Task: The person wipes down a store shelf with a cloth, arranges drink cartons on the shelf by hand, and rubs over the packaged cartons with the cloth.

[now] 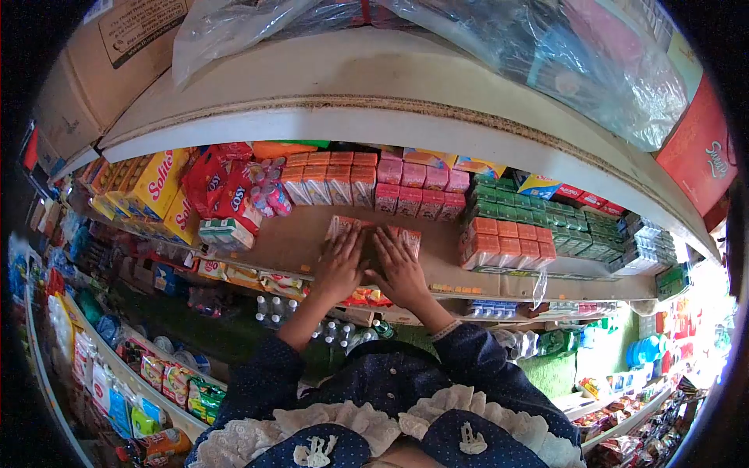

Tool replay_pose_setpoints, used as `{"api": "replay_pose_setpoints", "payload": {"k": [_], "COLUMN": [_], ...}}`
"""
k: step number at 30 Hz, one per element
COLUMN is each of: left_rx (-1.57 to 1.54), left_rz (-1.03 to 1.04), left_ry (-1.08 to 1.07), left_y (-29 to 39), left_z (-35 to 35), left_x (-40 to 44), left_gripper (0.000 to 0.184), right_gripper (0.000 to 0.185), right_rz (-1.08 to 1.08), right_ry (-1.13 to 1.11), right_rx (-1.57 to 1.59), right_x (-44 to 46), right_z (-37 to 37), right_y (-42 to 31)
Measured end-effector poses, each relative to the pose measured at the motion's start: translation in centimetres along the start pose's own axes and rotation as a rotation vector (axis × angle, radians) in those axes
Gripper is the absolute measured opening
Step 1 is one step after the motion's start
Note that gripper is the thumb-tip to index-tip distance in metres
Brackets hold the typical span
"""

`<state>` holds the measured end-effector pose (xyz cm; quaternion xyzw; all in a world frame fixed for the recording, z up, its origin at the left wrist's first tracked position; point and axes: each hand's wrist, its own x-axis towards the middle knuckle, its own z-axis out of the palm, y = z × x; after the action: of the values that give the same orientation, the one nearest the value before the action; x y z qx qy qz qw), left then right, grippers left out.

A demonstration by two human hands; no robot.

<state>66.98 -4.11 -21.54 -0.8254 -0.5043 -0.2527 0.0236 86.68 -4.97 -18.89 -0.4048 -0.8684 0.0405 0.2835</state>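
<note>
On the shelf board in front of me lies a row of small red-and-white drink cartons (412, 239), partly covered by my hands. My left hand (340, 262) rests over its left part, fingers stretched forward. Beside it, my right hand (397, 265) lies over the right part with its fingers also extended and slightly apart. The thumbs point toward each other near the middle. What is under the palms is hidden. Behind the hands stand stacked pink cartons (421, 203) and orange-topped cartons (328, 181).
To the left are yellow Solito boxes (160, 187) and red Cosy bags (232, 191). Orange cartons (505, 243) and green cartons (538, 210) stand to the right. An upper shelf (406, 117) overhangs the goods. Bottles (273, 308) show below.
</note>
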Motion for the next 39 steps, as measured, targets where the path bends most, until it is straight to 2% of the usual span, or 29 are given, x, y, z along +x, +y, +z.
{"api": "replay_pose_setpoints", "payload": {"k": [1, 2, 5, 6, 8, 9, 11, 12, 14, 15, 16, 18, 20, 21, 23, 24, 25, 26, 28, 29, 31, 32, 33, 34, 35, 36, 37, 38, 39], "left_rx": [0.005, 0.001, 0.178, 0.174, 0.142, 0.141, 0.118, 0.118, -0.039, -0.118, -0.119, -0.133, 0.211, 0.211, 0.197, 0.199, 0.269, 0.339, 0.181, 0.186, -0.099, -0.100, -0.247, -0.394, -0.270, -0.279, -0.288, -0.289, -0.316], "left_rz": [-0.038, -0.040, -0.289, -0.282, -0.396, -0.393, -0.189, -0.188, 0.134, 0.196, 0.202, -0.004, -0.156, -0.155, -0.543, -0.546, -0.506, -0.467, -0.210, -0.217, 0.082, 0.081, 0.092, 0.104, 0.125, 0.044, -0.039, -0.039, -0.145], "left_ry": [-0.031, -0.036, -0.056, -0.060, 0.064, 0.060, -0.188, -0.188, -0.126, -0.080, -0.079, -0.228, -0.133, -0.136, 0.146, 0.144, 0.156, 0.170, 0.027, 0.029, 0.102, 0.104, -0.004, -0.117, 0.001, -0.019, -0.037, -0.039, 0.035], "left_y": [-0.7, -0.9, -1.3, 0.0, 3.7, 5.8, 9.2, 9.3, 9.4, 8.5, 6.8, 2.9, 0.1, -1.2, -3.7, -2.2, 0.3, 2.6, 3.9, 5.4, 8.8, 8.2, 6.5, 5.0, 4.3, 3.4, 2.5, 0.7, -1.6], "left_z": [0.1, -0.2, 0.6, 1.1, 2.3, 2.3, 2.0, 2.0, 2.1, 1.5, 1.2, 1.1, -2.1, -0.8, 3.6, 2.9, 2.9, 3.0, 6.8, 5.6, 1.2, 0.7, -0.2, -1.2, -2.9, -4.1, -5.0, -4.5, -3.1], "left_x": [-0.6, -0.7, 0.9, 1.8, 3.8, 4.6, 5.5, 5.0, 3.8, 3.3, 2.9, 1.9, 1.2, 1.1, 0.6, 1.3, 2.4, 3.5, 2.7, 2.5, 2.6, 2.3, 1.5, 0.8, 0.6, 0.4, 0.2, -0.2, -0.7], "left_gripper": [0.063, 0.063, 0.071, 0.071, 0.073, 0.073, 0.073, 0.073, 0.069, 0.061, 0.061, 0.055, 0.053, 0.053, 0.056, 0.056, 0.057, 0.059, 0.059, 0.059, 0.050, 0.050, 0.043, 0.037, 0.032, 0.030, 0.028, 0.028, 0.022], "right_gripper": [0.069, 0.069, 0.057, 0.057, 0.053, 0.053, 0.051, 0.051, 0.051, 0.047, 0.047, 0.046, 0.044, 0.042, 0.043, 0.045, 0.048, 0.048, 0.052, 0.054, 0.055, 0.057, 0.065, 0.065, 0.071, 0.077, 0.100, 0.100, 0.109], "right_rz": [0.107, 0.111, 0.371, 0.379, 0.479, 0.484, 0.585, 0.586, 0.767, 0.744, 0.745, 0.593, 0.571, 0.544, 0.495, 0.445, 0.488, 0.483, 0.455, 0.524, 0.567, 0.615, 0.570, 0.573, 0.452, 0.330, 0.231, 0.233, 0.193], "right_ry": [-0.005, -0.011, 0.029, 0.031, 0.139, 0.141, 0.404, 0.405, 0.525, 0.544, 0.550, 0.551, 0.515, 0.479, 0.426, 0.373, 0.330, 0.328, 0.346, 0.312, 0.273, 0.241, 0.236, 0.239, 0.099, -0.038, -0.091, -0.092, -0.160], "right_rx": [0.016, 0.017, 0.298, 0.295, 0.578, 0.579, 0.767, 0.767, 0.495, 0.514, 0.511, 0.389, 0.346, 0.307, 0.358, 0.406, 0.598, 0.600, 0.551, 0.569, 0.552, 0.531, 0.525, 0.525, 0.442, 0.357, 0.282, 0.282, 0.127], "right_x": [-0.7, -1.3, -2.2, -2.5, -3.1, -3.3, -3.5, -3.7, -3.9, -3.9, -3.9, -4.3, -4.7, -4.7, -4.1, -3.8, -3.4, -3.2, -2.9, -3.1, -2.9, -2.7, -2.5, -2.2, -1.7, -1.4, -1.4, -1.1, -0.7], "right_z": [-0.4, -0.5, -1.0, -1.0, -0.9, -0.2, 1.0, 1.0, 0.7, 0.2, -0.2, -0.8, -1.0, -1.0, -1.3, -1.3, -0.7, -0.3, 0.6, 0.9, 0.3, -0.2, -0.2, -0.4, -0.7, -0.8, 0.4, 0.1, -0.5], "right_y": [0.1, 0.8, 2.7, 2.8, 2.7, 3.0, 3.6, 3.5, 3.0, 3.1, 3.3, 3.9, 4.4, 4.5, 3.9, 3.4, 2.9, 2.7, 2.5, 2.6, 2.9, 3.2, 4.1, 4.8, 5.4, 6.1, 7.3, 7.1, 6.4]}}
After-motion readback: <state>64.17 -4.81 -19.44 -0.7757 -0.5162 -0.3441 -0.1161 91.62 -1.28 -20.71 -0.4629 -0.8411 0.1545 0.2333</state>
